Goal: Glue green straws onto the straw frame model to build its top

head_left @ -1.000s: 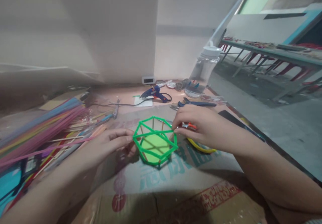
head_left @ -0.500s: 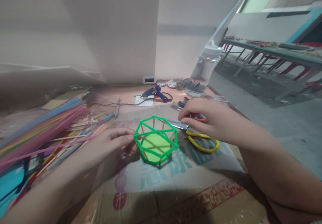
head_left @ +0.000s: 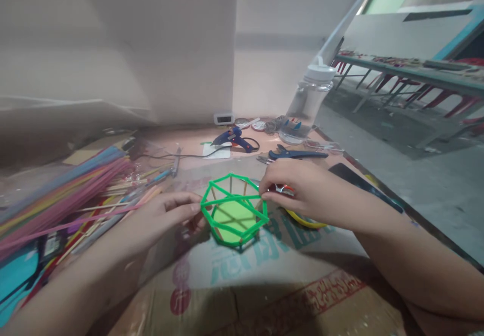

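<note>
A green frame basket (head_left: 234, 219) with thin brown uprights and a lime-green base stands on the cardboard, several green strips crossing its top. My left hand (head_left: 174, 215) grips its left corner between thumb and fingers. My right hand (head_left: 293, 187) is closed at the right upper corner, thumb and forefinger pinching the rim there. Yellow-handled scissors (head_left: 304, 221) lie under and beside my right hand, partly hidden by it. Just beyond that hand rest blue-handled cutters (head_left: 302, 153).
Printed cardboard (head_left: 212, 306) covers the table in front. Pipe cleaners (head_left: 91, 187) and sticks crowd the left side. At the back are a blue glue gun (head_left: 235, 138) with its cable, a small digital clock (head_left: 224, 119) and a water bottle (head_left: 307, 102). A dark flat object (head_left: 365, 186) lies right.
My right hand has moved left from over the scissors to the basket's right corner. The cutters and the dark flat object are now more exposed. My left hand and the basket have stayed put.
</note>
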Motion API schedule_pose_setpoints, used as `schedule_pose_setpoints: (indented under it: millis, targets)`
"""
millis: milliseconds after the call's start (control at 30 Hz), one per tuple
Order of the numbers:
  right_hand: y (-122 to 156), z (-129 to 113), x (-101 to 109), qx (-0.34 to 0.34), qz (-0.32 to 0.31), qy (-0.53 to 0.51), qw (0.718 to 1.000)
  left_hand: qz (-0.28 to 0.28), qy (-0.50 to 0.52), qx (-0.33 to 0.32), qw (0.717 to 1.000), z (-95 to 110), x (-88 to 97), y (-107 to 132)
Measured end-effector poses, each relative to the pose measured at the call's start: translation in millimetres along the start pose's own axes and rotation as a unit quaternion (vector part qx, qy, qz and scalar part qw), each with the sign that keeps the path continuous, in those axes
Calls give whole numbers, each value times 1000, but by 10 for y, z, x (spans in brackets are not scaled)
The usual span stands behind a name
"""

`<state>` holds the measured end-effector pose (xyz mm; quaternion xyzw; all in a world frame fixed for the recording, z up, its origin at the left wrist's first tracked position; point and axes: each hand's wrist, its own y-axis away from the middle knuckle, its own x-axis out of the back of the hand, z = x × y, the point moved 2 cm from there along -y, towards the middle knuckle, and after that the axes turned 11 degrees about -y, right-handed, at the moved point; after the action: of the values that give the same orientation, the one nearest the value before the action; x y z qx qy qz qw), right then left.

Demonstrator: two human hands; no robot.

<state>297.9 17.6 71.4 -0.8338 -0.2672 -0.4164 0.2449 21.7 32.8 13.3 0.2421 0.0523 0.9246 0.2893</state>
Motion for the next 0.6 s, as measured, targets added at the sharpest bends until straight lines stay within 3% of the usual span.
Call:
schedule_pose_setpoints:
  millis: [100,200,300,367,500,600]
  targets:
    - [20,-3,56,-22,9,0,1000,7,-13,-2,1000,-23,8,-10]
    - [24,12,119,-60,17,-1,998,74,-72,-2,995,-34,90,7]
    - [7,41,134,-89,-14,-4,996,184,-192,-50,963,81,184,90]
    - [-12,55,121,-93,-36,-12,995,221,-268,-106,932,236,174,150]
    - [-40,60,96,-93,-47,-25,994,216,-376,-245,867,565,-24,130]
    - [-50,59,86,-93,-50,-20,994,180,-431,-301,832,686,-194,-32]
